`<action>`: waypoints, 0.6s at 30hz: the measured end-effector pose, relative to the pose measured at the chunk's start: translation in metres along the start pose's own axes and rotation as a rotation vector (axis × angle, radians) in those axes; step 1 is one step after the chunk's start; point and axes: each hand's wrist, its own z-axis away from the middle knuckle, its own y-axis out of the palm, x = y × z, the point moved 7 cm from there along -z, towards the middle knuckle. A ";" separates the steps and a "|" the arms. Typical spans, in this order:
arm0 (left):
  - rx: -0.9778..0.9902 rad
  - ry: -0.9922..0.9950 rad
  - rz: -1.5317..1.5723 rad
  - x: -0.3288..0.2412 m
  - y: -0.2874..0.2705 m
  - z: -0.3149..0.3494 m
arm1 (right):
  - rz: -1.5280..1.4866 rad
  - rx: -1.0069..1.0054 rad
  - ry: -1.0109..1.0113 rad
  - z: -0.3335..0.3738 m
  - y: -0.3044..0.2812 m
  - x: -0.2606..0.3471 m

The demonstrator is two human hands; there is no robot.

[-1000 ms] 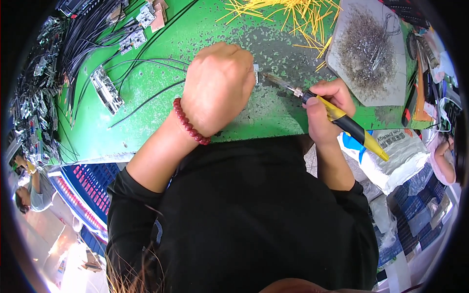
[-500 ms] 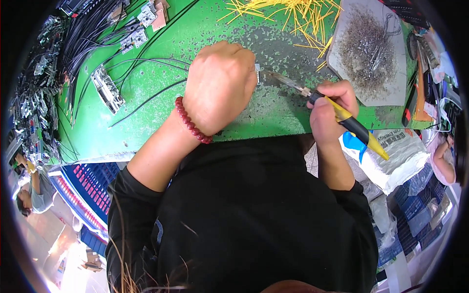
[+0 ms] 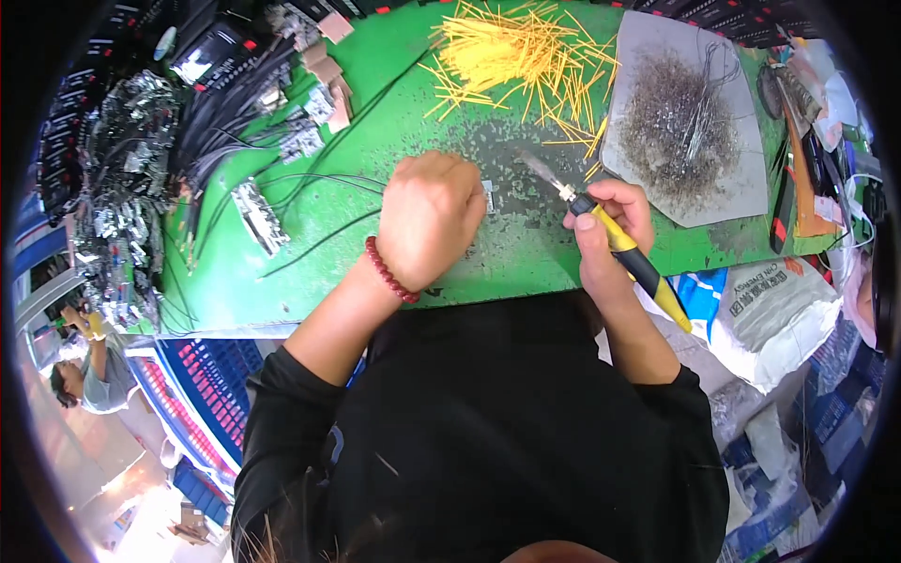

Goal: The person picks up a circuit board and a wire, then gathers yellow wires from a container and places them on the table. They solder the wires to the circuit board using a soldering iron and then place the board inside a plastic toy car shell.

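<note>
My left hand [image 3: 430,220], back up and with a red bead bracelet [image 3: 389,272] at the wrist, is closed low over the bench. A small silvery part [image 3: 488,196] pokes out past its fingers; the fingertips are hidden under the hand. Thin black cables [image 3: 324,242] run up to this hand from the left. In my right hand [image 3: 610,235] is a yellow and black soldering iron [image 3: 624,246], gripped like a pen. Its tip points far-left, just beyond the small part and apart from it.
Yellow thin tubes [image 3: 511,56] are heaped at the far side. A grey board [image 3: 619,141] carrying dark debris and wire lies right of them. Left are a loose metal-cased part [image 3: 260,216], circuit boards [image 3: 300,141] and piled cabled parts [image 3: 122,188]. A white sack [image 3: 779,310] stands right.
The view has tilted, showing more of the bench's far side. The iron's tip has moved away from the small part, toward the far side. Both hands keep their grips.
</note>
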 end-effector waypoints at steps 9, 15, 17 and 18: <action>-0.123 -0.250 -0.381 0.077 -0.049 -0.065 | -0.075 -0.062 -0.070 0.003 0.001 0.016; -0.046 -0.210 -0.418 0.103 -0.037 -0.067 | 0.009 0.015 -0.106 0.008 0.004 0.016; -0.099 -0.189 -0.272 0.093 -0.052 -0.056 | -0.025 0.001 -0.108 0.005 0.004 0.017; -0.082 -0.201 -0.150 0.080 -0.055 -0.054 | -0.019 -0.010 -0.055 0.004 0.000 0.011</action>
